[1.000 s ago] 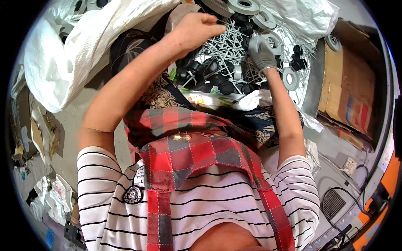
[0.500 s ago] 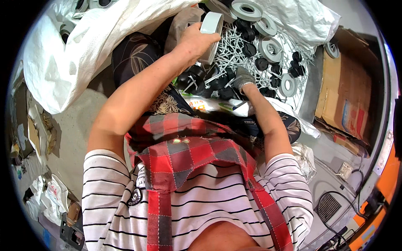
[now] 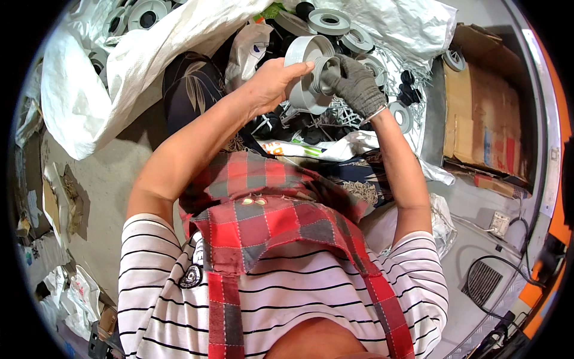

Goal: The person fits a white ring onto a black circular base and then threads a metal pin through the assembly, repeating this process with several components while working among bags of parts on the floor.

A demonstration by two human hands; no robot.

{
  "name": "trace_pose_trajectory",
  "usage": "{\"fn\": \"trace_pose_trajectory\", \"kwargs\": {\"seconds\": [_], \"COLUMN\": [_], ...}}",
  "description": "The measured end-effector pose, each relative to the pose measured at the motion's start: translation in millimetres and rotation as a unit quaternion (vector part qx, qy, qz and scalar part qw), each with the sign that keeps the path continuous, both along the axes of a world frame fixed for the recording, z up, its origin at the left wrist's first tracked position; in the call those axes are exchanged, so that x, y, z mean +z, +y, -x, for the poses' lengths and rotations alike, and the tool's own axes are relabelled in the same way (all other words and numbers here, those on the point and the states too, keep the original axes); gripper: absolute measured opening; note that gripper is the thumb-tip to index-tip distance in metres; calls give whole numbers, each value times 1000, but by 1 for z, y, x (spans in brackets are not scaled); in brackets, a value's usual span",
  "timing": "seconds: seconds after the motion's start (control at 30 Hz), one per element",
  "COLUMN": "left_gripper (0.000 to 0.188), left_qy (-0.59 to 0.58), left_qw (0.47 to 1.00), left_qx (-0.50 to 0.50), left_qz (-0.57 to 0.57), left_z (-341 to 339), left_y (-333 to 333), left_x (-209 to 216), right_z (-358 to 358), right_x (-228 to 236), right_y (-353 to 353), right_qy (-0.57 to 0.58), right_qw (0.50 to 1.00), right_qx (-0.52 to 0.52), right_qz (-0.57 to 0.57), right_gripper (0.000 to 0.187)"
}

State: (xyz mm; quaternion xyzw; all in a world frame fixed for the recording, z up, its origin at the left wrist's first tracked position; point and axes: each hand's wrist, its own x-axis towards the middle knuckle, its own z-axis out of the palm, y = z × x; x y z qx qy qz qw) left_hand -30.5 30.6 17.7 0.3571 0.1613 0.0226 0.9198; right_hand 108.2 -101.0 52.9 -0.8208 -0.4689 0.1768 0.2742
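Note:
My bare left hand [image 3: 272,85] grips the rim of a light grey plastic flanged ring [image 3: 304,100], thumb on its inner side. The ring is held up on edge above the pile, its short central collar turned to the right. My right hand [image 3: 354,87], in a dark grey knitted glove, has its fingers closed at that collar; whether a small part is also between them is hidden. Beneath lie loose black round plastic caps [image 3: 272,127] and thin white plastic sticks [image 3: 341,113]. More grey rings, such as one flat ring [image 3: 329,21], lie behind.
A large white woven sack [image 3: 143,66] bulges at the left, with more grey rings [image 3: 146,13] beyond it. On the right stands an open cardboard box [image 3: 487,113]. A black cable [image 3: 478,263] and a floor grille lie at lower right; scraps [image 3: 81,293] litter the lower left.
My right hand has risen from among the black caps to the grey ring's collar. My left hand has turned the ring so its collar now faces right.

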Motion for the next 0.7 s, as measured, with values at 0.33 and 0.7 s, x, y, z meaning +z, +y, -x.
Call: {"fn": "trace_pose_trajectory", "kwargs": {"seconds": [0.33,0.7], "left_gripper": [38,30], "left_qy": [23,14], "left_qw": [993,992], "left_qx": [-113,-125], "left_qz": [-6,2], "left_z": [22,31], "left_y": [9,-1], "left_x": [14,11], "right_z": [21,25], "right_x": [20,25], "right_y": [-25,-37], "right_qy": [-294,-158], "right_qw": [899,936], "right_qx": [323,315], "right_qz": [-21,-1], "right_gripper": [75,70]}}
